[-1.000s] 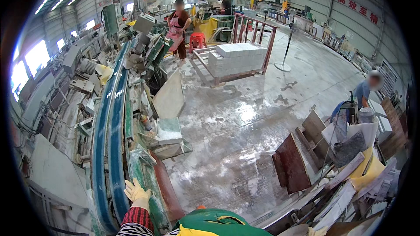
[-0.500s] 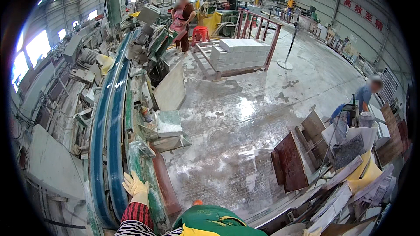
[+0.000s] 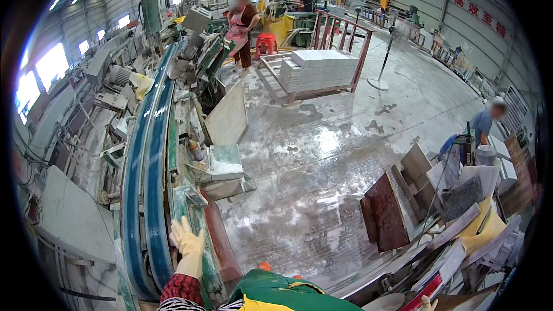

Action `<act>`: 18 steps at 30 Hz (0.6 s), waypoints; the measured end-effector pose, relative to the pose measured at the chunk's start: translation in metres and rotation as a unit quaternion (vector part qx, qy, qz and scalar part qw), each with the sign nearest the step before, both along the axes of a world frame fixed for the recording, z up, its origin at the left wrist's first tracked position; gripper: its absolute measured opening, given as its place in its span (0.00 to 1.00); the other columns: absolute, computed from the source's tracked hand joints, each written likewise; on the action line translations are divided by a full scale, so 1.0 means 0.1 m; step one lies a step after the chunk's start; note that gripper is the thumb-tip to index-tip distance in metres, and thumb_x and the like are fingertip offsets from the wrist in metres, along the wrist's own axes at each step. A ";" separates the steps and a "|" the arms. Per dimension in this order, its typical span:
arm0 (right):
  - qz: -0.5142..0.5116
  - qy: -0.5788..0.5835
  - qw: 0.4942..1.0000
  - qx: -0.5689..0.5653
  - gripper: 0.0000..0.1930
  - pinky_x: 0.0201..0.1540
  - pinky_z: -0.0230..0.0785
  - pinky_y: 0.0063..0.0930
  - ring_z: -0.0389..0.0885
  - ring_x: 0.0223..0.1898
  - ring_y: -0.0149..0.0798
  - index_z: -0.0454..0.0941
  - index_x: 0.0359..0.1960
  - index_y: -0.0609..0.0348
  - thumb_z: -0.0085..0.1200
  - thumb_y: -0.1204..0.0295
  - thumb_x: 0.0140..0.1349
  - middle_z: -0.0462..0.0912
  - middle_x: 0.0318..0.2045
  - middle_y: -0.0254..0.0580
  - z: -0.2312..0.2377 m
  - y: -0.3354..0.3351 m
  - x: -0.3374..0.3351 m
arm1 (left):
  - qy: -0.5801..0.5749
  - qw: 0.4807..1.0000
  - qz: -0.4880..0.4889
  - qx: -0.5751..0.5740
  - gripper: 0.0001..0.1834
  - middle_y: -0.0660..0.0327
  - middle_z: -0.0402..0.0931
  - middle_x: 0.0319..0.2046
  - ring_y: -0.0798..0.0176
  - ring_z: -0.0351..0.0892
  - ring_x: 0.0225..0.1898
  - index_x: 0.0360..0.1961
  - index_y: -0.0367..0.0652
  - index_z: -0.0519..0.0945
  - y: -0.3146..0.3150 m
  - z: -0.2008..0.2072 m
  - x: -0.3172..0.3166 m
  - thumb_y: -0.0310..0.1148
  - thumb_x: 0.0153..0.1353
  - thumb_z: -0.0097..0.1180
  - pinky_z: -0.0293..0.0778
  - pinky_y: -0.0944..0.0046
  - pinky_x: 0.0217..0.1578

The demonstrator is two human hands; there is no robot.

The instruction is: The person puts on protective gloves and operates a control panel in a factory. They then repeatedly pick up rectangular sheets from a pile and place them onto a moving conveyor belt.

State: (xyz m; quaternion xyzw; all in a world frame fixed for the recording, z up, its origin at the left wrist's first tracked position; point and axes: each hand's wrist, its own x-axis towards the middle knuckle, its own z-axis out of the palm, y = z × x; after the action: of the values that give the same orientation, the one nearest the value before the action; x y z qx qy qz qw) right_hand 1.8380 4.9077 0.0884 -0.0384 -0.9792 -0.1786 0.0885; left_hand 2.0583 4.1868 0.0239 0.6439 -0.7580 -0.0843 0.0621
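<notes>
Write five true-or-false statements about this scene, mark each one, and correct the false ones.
1. The left hand is clenched in a fist. False: it is open and holds nothing.
2. The long belts at the left are blue. True.
3. The white blocks lie scattered about. False: they are stacked on a rack.
4. The stool is yellow. False: it is red.
5. The right hand shows only at the picture's lower edge. True.
</notes>
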 end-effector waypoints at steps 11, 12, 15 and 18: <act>0.147 -0.100 0.700 -0.692 0.67 0.73 0.55 0.39 0.62 0.73 0.51 0.49 0.78 0.62 0.73 0.74 0.28 0.59 0.74 0.53 0.19 -1.41 -0.78 | 0.284 0.548 -0.308 0.725 0.41 0.47 0.70 0.67 0.50 0.73 0.65 0.76 0.40 0.55 1.79 0.38 -2.05 0.49 0.71 0.56 0.70 0.52 0.65; 0.214 -0.122 0.720 -0.649 0.68 0.75 0.51 0.38 0.57 0.75 0.49 0.50 0.78 0.64 0.75 0.71 0.27 0.56 0.75 0.54 0.25 -1.66 -0.85 | 0.271 0.497 -0.267 0.780 0.42 0.47 0.68 0.68 0.48 0.71 0.66 0.78 0.41 0.51 1.99 0.50 -2.12 0.47 0.72 0.56 0.69 0.48 0.68; 0.273 -0.277 0.636 -0.666 0.66 0.74 0.54 0.35 0.61 0.74 0.48 0.51 0.76 0.65 0.76 0.68 0.30 0.60 0.74 0.55 0.38 -2.44 -0.98 | 0.395 0.434 -0.136 0.798 0.40 0.46 0.67 0.68 0.48 0.72 0.66 0.76 0.40 0.51 2.42 0.79 -2.08 0.45 0.73 0.55 0.70 0.47 0.68; 0.379 -0.326 0.698 -0.513 0.60 0.69 0.64 0.35 0.70 0.69 0.51 0.59 0.73 0.56 0.78 0.62 0.32 0.65 0.70 0.53 0.60 -3.00 -0.95 | 0.540 0.402 -0.109 0.732 0.32 0.47 0.69 0.66 0.48 0.73 0.65 0.73 0.39 0.57 2.45 0.93 -2.08 0.41 0.75 0.53 0.72 0.47 0.67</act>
State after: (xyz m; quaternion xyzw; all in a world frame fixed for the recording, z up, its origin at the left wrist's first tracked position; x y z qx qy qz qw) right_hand 1.7429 4.6075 0.1481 0.3568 -0.8185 0.3985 -0.2097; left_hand 1.8499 4.4316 0.1170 0.1758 -0.2795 -0.9428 -0.0463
